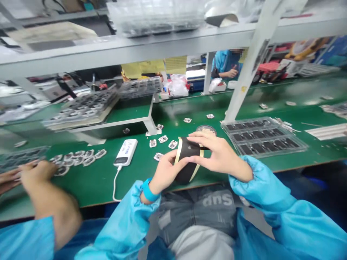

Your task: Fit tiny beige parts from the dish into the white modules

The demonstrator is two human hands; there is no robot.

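Observation:
At the table's front edge, a black roll with cream edges stands on its rim, probably tape or stickers on a backing strip. My left hand grips its left side, thumb across the front. My right hand is closed over its top and right side, its thumb meeting the left thumb on the black face. A small dark strip shows between the right fingers; whether it belongs to the roll I cannot tell. Several small silvery parts lie just beyond and left of the roll. Behind the right fingers is a round dish, partly hidden.
A white power bank with a cable lies left. A clear tray of black pieces is at right, beside a shelf post. A co-worker's hand is at far left near more silvery parts. Another person sits opposite.

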